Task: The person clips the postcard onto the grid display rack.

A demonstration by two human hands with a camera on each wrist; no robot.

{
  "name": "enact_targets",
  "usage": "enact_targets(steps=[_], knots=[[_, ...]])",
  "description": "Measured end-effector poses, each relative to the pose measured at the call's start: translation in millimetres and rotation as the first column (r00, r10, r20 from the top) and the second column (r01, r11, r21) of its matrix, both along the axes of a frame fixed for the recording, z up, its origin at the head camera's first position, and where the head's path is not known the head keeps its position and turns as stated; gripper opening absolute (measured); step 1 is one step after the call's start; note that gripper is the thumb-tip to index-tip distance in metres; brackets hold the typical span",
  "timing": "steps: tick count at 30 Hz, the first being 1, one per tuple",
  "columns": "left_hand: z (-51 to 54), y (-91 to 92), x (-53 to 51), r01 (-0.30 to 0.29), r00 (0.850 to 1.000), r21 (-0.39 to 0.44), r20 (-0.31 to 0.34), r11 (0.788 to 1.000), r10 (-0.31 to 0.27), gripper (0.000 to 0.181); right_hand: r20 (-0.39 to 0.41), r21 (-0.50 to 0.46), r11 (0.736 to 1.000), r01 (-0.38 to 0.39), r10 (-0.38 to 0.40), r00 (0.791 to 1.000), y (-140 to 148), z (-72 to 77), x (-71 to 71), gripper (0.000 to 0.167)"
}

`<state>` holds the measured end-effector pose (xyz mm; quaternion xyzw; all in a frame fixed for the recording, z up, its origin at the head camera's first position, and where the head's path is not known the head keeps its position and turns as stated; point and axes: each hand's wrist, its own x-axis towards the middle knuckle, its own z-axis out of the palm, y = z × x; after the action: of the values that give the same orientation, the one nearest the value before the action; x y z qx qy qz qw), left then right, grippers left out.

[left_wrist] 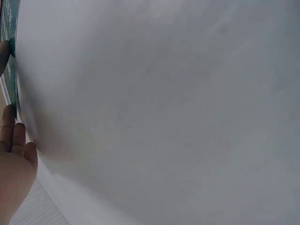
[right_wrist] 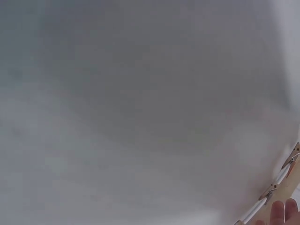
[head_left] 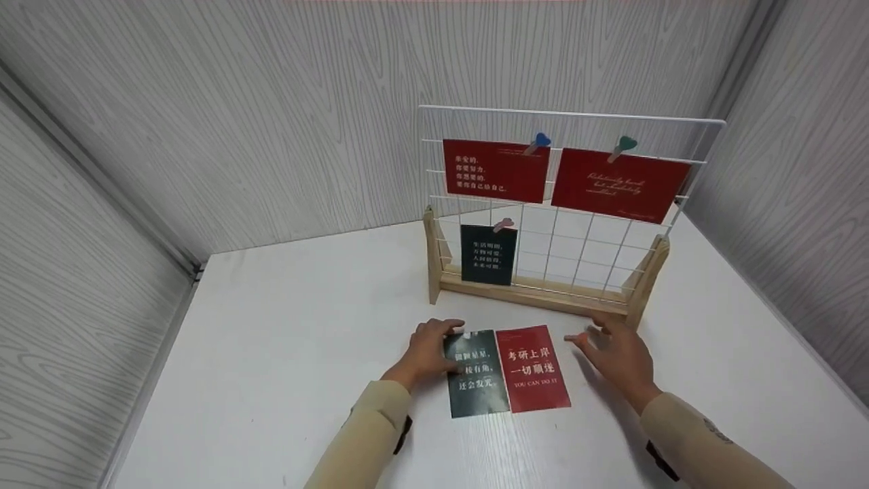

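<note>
A dark green card (head_left: 476, 394) with white lettering lies flat on the white table. Along its left edge is my left hand (head_left: 428, 352), thumb on the card and fingers at its upper left corner. The left wrist view shows these fingers (left_wrist: 6, 127) fairly straight at the card's border. Side by side with the green card lies a red card (head_left: 532, 394) reading "YOU CAN DO IT". Just right of the red card, apart from it, my right hand (head_left: 621, 360) has its thumb stretched toward the card. Its other fingers are close to the wooden stand (head_left: 533, 297), holding nothing visible.
Behind the cards stands a white wire grid (head_left: 570, 115). Blue (head_left: 541, 140) and green (head_left: 626, 144) clips hold two red cards on it; a pink clip (head_left: 504, 224) holds a small dark card (head_left: 489, 268). Wooden clips (right_wrist: 269, 191) show near my right fingers. Grey-white walls (head_left: 305, 122) enclose the table.
</note>
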<state>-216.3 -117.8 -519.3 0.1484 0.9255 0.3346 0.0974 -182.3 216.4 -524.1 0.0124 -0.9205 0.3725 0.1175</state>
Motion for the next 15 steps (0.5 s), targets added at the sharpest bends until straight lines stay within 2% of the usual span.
enact_targets(steps=[6, 15], knots=[[0.8, -3.1, 1.2, 0.021, 1.000, 0.041, -0.021, 0.999, -0.020, 0.078, 0.022, 0.014, 1.000, -0.007, 0.007, 1.000, -0.6, 0.0, 2.8, 0.054], [-3.3, -5.0, 1.1, 0.019, 1.000, 0.095, 0.021, 0.995, -0.021, 0.077, 0.065, 0.027, 1.000, -0.006, 0.004, 0.998, -7.3, -2.8, 4.1, 0.050]])
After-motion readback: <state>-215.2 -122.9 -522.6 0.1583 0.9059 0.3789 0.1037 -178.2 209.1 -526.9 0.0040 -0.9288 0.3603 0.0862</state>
